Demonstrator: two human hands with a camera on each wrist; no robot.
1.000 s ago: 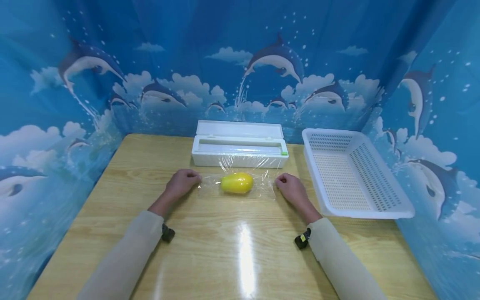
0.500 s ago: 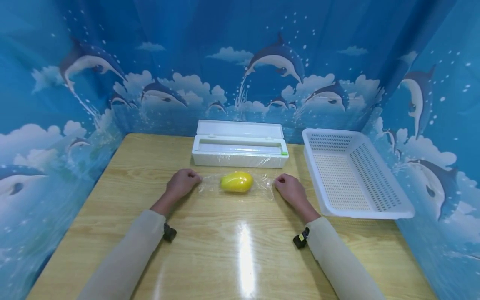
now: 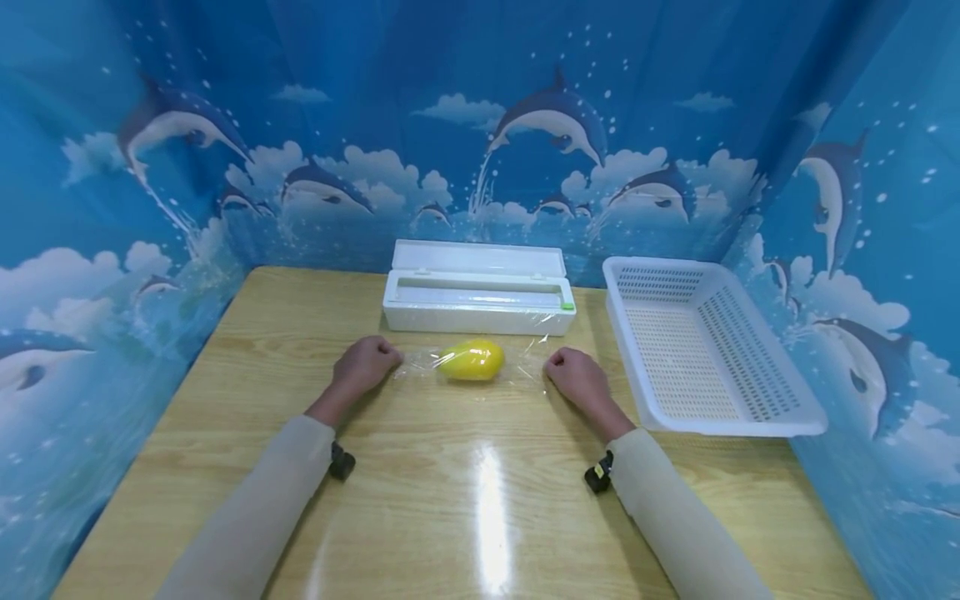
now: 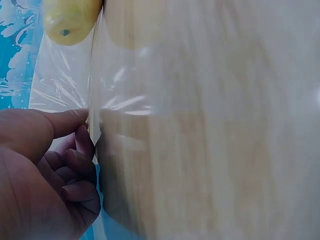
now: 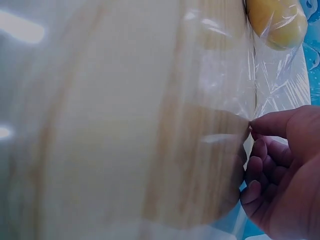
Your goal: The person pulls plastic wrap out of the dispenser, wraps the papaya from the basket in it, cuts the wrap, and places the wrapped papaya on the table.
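Note:
A yellow, mango-like fruit (image 3: 471,361) lies at mid-table under clear plastic wrap (image 3: 519,367), which creases around it. To its left my left hand (image 3: 366,365) pinches one side of the wrap between thumb and forefinger. My right hand (image 3: 579,377) pinches the opposite side the same way. In the left wrist view the wrap (image 4: 65,75) runs taut from the fingertips toward the fruit (image 4: 70,20). The right wrist view has the fruit (image 5: 278,24) covered by shiny, wrinkled film above the right hand (image 5: 285,165).
Behind the fruit stands a white wrap dispenser box (image 3: 478,318), its lid (image 3: 478,258) raised, a green piece (image 3: 567,307) at its right end. A white perforated basket (image 3: 750,423) sits to the right. Dolphin-printed curtains (image 3: 420,83) surround the wooden table (image 3: 405,500).
The wrap streaks stretching up to the box have dropped away, and the film lies lower. The fruit has shifted slightly backward and turned a little. Both hands stay nearly in place.

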